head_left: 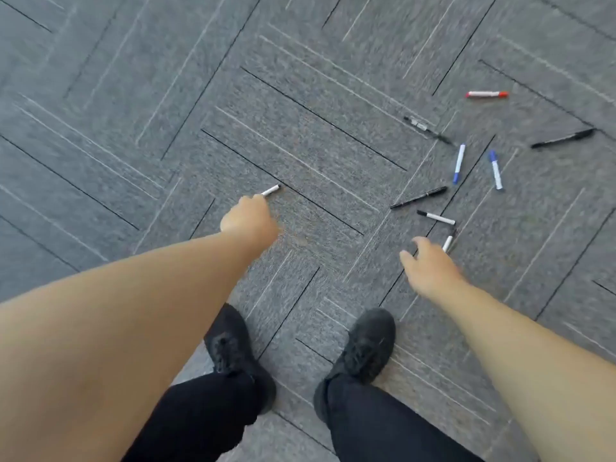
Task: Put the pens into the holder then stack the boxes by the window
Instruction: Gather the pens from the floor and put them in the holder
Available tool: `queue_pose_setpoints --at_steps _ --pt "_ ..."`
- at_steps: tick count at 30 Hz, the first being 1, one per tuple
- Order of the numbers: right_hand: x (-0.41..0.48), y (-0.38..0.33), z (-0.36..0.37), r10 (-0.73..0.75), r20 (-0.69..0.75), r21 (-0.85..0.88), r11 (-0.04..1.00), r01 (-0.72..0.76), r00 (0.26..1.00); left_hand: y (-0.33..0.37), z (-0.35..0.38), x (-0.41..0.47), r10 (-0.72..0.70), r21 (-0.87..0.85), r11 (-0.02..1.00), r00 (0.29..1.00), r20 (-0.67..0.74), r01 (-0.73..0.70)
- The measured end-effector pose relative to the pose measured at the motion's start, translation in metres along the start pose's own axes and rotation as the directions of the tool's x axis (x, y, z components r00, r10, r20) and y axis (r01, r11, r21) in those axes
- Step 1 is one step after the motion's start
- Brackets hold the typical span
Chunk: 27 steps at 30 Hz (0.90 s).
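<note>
Several pens lie scattered on the grey carpet at the right. My left hand (249,219) is closed around a white marker with a black cap (270,190), whose tip pokes out past my fingers. My right hand (430,265) hovers low with fingers spread, touching or just short of the near end of another white marker (448,241). Beyond it lie a white marker with a black cap (436,217), a black pen (418,197), a blue-and-white pen (459,163), a blue marker (495,170), a clear black pen (426,130), another black pen (563,138) and a red marker (486,94). No holder or boxes are in view.
I stand on grey carpet tiles (166,111) with line patterns. My black shoes (363,348) and dark trousers fill the bottom middle. Both bare forearms reach forward and down.
</note>
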State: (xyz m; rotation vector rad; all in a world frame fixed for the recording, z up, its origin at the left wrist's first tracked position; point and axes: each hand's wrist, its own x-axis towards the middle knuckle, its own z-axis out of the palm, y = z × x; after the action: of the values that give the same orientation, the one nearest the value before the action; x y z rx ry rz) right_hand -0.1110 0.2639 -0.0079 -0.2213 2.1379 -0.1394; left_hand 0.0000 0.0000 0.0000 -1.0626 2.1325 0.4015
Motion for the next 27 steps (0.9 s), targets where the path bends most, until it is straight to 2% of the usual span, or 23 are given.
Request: queue_pose_setpoints --at_steps 4,7,11,14,16,20,24,27 --pt "0.056 0.007 0.026 -0.148 0.121 -0.107 0.981 0.161 0.982 -0.018 0.043 0.081 -0.067 -0.009 0.998 0.992 -0.110 0.067" --pt "0.110 0.020 0.012 -0.143 0.161 -0.137 0.977 0.166 0.976 -0.020 0.066 0.128 -0.053 0.011 0.998 0.986 -0.156 0.055" --pt "0.167 0.046 -0.017 -0.093 0.012 -0.154 0.984 0.093 0.996 -0.017 0.090 0.171 -0.025 0.027 0.999 0.983 -0.184 0.030" --pt "0.182 0.071 -0.006 -0.013 -0.169 0.035 0.999 0.019 0.985 -0.011 0.101 0.186 0.090 0.133 0.989 0.968 -0.235 -0.060" --pt "0.182 0.083 0.009 0.036 -0.255 0.088 0.996 -0.014 0.966 -0.003 0.104 0.188 0.180 0.166 0.975 0.959 -0.219 -0.145" --pt "0.168 0.097 0.023 0.028 -0.237 0.016 1.000 -0.025 0.971 0.036 0.105 0.175 0.327 0.065 0.945 0.939 -0.111 -0.321" --pt "0.167 0.098 0.030 0.087 -0.278 0.102 0.993 -0.061 0.957 0.091 0.113 0.149 0.454 0.106 0.889 0.888 -0.074 -0.446" --pt "0.171 0.096 0.037 0.106 -0.358 0.126 0.990 -0.064 0.928 0.138 0.116 0.132 0.503 0.035 0.864 0.863 -0.037 -0.502"
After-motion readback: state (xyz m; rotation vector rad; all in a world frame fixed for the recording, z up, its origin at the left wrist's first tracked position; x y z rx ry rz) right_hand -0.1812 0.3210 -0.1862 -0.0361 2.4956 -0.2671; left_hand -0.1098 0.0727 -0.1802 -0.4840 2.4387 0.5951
